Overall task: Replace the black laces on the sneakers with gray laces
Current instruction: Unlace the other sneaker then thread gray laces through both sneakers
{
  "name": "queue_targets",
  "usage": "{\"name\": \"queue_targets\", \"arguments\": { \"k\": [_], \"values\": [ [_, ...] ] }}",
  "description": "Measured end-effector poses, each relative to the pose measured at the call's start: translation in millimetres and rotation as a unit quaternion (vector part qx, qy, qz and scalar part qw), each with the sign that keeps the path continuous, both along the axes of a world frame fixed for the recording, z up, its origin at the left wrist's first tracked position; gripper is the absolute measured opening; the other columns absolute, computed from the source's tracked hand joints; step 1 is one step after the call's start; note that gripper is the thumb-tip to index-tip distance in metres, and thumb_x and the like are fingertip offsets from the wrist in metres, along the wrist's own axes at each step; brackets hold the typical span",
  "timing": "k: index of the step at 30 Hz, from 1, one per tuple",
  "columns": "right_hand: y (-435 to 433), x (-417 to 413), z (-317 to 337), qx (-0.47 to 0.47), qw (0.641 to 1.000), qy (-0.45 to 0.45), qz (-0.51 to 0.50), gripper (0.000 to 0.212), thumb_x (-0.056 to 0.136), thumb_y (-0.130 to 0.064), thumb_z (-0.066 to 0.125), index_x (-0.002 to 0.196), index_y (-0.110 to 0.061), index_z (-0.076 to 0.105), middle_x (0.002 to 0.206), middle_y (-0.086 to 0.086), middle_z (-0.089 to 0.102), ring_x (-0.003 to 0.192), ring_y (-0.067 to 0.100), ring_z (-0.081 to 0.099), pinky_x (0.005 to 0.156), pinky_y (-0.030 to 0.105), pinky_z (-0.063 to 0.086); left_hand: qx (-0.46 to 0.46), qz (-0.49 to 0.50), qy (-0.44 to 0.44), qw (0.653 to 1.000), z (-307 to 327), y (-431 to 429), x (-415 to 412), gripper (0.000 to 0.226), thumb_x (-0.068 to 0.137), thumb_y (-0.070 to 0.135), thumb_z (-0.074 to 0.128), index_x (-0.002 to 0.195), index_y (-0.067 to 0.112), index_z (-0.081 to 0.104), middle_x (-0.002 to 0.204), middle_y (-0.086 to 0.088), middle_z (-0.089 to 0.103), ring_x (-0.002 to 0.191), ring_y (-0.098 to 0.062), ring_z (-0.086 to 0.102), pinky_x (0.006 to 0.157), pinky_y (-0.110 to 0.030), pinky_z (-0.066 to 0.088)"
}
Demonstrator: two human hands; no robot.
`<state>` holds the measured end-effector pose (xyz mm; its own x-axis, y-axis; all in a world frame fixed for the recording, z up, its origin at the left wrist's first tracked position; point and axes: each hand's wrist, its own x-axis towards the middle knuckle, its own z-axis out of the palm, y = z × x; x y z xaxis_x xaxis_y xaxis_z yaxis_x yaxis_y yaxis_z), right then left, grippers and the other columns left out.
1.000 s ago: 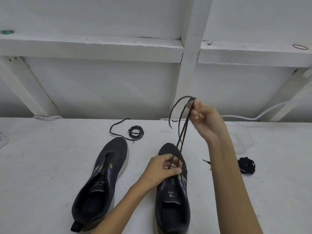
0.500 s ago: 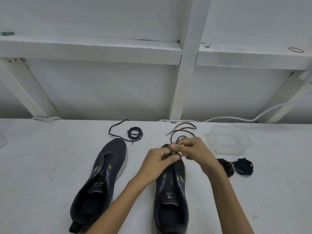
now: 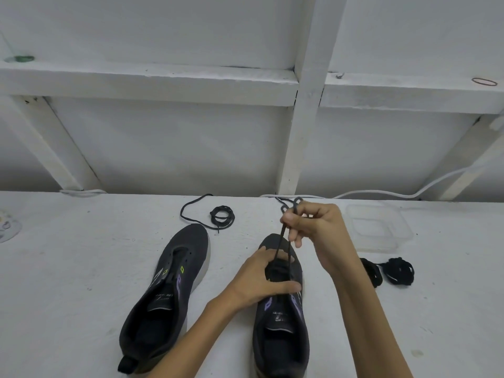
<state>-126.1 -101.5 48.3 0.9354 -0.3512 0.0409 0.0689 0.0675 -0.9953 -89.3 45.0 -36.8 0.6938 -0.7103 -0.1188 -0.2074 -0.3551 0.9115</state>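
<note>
Head view: two dark sneakers stand side by side on the white table (image 3: 68,268), toes pointing away from the person. The sneaker on the left (image 3: 169,290) has no lace in its eyelets and nothing touches it. The left hand (image 3: 259,282) lies on the sneaker on the right (image 3: 281,336), its fingers (image 3: 289,286) fairly straight and spread across the lacing area, with the thumb up toward the toe. The right hand (image 3: 313,227) is raised above that toe. Its thumb and forefinger are pinched together on a dark lace (image 3: 281,241), and the other fingers are curled. From the pinch two strands run down to the front eyelets, and the loose end loops up behind the hand.

Behind the sneaker on the left lies a coiled dark lace (image 3: 222,214) with one end trailing out over the table. To the right of the right forearm are two dark lace bundles (image 3: 399,270), just beside each other. A clear plastic container (image 3: 381,227) sits beyond them. A white cable (image 3: 381,192) runs along the back edge of the table.
</note>
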Motion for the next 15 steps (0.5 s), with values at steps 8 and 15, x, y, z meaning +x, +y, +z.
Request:
{"name": "queue_targets", "arguments": {
  "k": [8,15],
  "values": [
    [5,-10,-4,0.035,0.999,0.023,0.003,0.016,0.089,-0.012,0.068,0.08,-0.001,0.058,0.067,0.013,0.055,0.055,0.026,0.05,0.052,0.03,0.042,-0.131,0.008,0.033,0.991,15,-1,-11,0.032,0.075,0.028,0.081,0.087,0.044,0.056,0.112,0.009,0.068,0.108,-0.01,0.062,0.093,-0.023,0.049],
    [-2,-33,-18,-0.103,0.984,0.051,-0.139,0.042,0.073,0.008,0.066,0.103,-0.02,0.061,0.089,0.005,0.06,0.055,0.015,0.049,0.049,0.023,0.043,-0.201,0.07,0.016,0.977,35,16,-15,0.025,0.081,0.033,0.074,0.105,0.026,0.075,0.094,-0.003,0.059,0.097,-0.013,0.061,0.092,-0.017,0.044]
  ]
}}
